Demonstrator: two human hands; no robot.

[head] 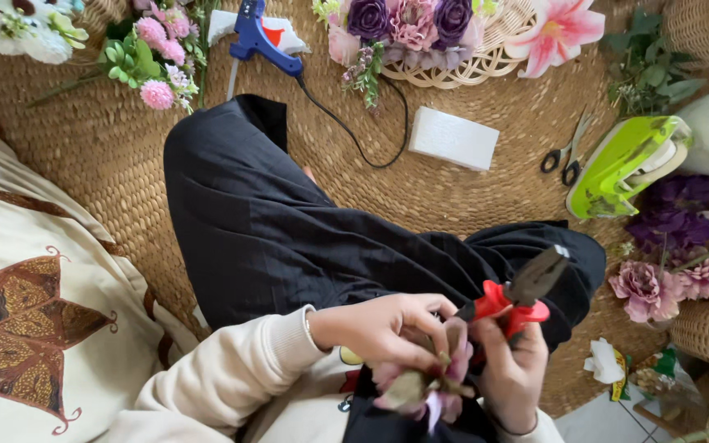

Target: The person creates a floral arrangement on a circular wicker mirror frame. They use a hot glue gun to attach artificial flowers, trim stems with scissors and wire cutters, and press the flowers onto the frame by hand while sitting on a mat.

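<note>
My left hand [383, 328] grips a small artificial flower stem with pink and purple petals [424, 385], held low over my lap. My right hand [510, 369] holds red-handled pliers [519, 299], whose dark jaws point up and to the right, away from the flower. The two hands are close together, nearly touching. My legs in black trousers [289, 221] are folded on a round woven mat [453, 197].
A blue glue gun [260, 37] with a black cord lies at the mat's far side. A white foam block [453, 138], black scissors [566, 156] and a lime-green tape dispenser [625, 164] sit to the right. Artificial flowers and wicker baskets ring the mat; a patterned cushion [26, 312] lies left.
</note>
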